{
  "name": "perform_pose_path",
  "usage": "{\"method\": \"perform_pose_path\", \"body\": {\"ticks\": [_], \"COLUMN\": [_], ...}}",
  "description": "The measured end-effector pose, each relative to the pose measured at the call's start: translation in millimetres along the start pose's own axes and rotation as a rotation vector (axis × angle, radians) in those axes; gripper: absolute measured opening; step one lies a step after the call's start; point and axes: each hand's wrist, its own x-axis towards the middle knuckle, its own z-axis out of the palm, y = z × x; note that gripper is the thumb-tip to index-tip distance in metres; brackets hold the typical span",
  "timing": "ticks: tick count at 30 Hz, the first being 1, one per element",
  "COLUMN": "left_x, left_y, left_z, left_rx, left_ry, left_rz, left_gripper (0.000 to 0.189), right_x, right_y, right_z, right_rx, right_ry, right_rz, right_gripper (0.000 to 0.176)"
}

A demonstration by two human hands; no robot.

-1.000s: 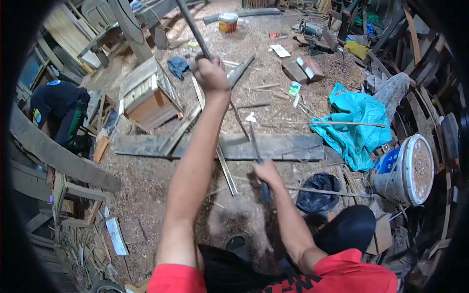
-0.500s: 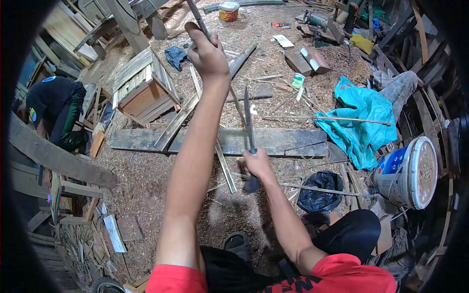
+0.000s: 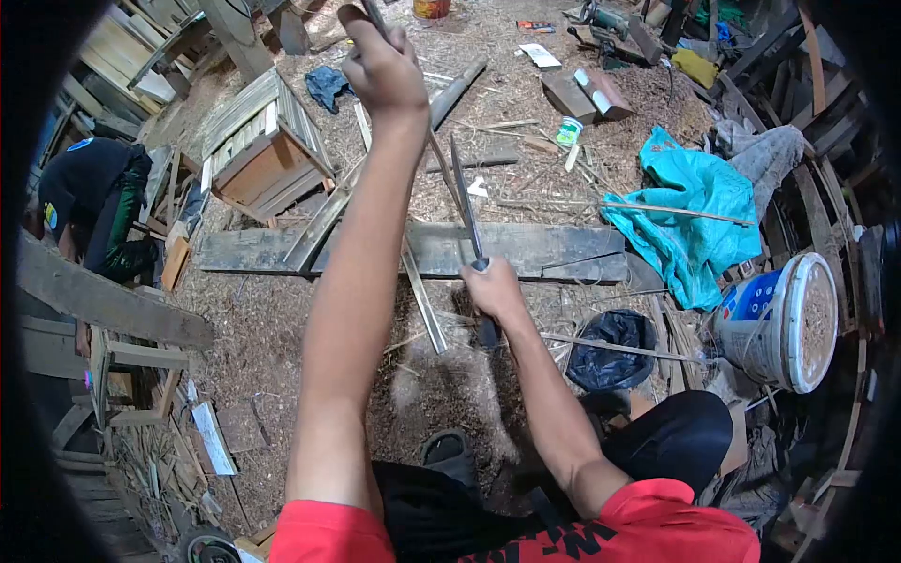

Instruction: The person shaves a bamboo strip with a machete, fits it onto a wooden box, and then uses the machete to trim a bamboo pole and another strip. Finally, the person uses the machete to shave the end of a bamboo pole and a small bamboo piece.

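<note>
The left hand (image 3: 387, 80) is clamped around a long stick (image 3: 376, 17), which slants down toward the plank (image 3: 568, 246) lying crosswise ahead; the right grip (image 3: 496, 289) is closed on a knife (image 3: 474, 235), its blade pointing up beside the stick's lower part. A narrow strip (image 3: 425, 305) crowds the space between the forearms. Rightward sit a black bag (image 3: 612, 352), teal sack (image 3: 699, 211) and tilted bucket (image 3: 779, 324); leftward, a wooden box (image 3: 272, 155) and another person (image 3: 89, 192) bending behind a beam (image 3: 108, 296).
</note>
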Motion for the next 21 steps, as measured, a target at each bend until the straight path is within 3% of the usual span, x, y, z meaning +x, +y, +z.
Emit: {"method": "perform_pose_path", "body": {"ticks": [5,8,9,10,12,14,15,18,19,21], "left_x": [10.1,-4.9,-5.5,-1.2,2.8,1.5,4.0,5.0,5.7,6.7], "left_y": [-3.4,8.6,12.9,9.2,3.8,2.1,2.9,6.0,5.4,6.9], "left_z": [-15.2,-5.3,1.2,-6.2,-13.7,-12.2,-12.1,-11.5,-11.2,-9.6], "left_rx": [-0.082,-0.113,-0.155,-0.165,-0.127,-0.119,-0.111,-0.01,-0.018,-0.134], "left_ry": [-0.062,-0.053,0.145,0.036,-0.068,-0.057,-0.047,-0.057,-0.042,0.087], "left_rz": [-0.083,-0.064,-0.149,-0.074,-0.065,-0.067,-0.06,-0.073,-0.075,-0.127], "left_gripper": [0.055,0.059,0.057,0.055,0.055,0.055,0.055,0.05,0.05,0.054], "right_x": [-20.1,2.7,4.3,9.2,9.6,-4.3,-2.1,-12.1,-20.4,-20.1], "right_y": [-65.5,41.5,58.9,73.5,62.7,5.6,1.9,-26.3,-21.7,69.2], "right_z": [-13.5,43.9,39.7,30.0,17.0,1.2,6.8,7.0,15.1,48.7], "right_rx": [0.248,-0.046,-0.087,-0.119,-0.123,-0.057,0.022,0.183,0.167,-0.067], "right_ry": [0.185,0.162,0.117,0.077,0.026,0.012,0.136,0.288,0.284,0.218], "right_rz": [-0.252,-0.072,-0.066,-0.065,-0.027,0.045,-0.137,-0.312,-0.209,-0.117], "right_gripper": [0.033,0.03,0.031,0.031,0.032,0.034,0.033,0.03,0.026,0.024]}}
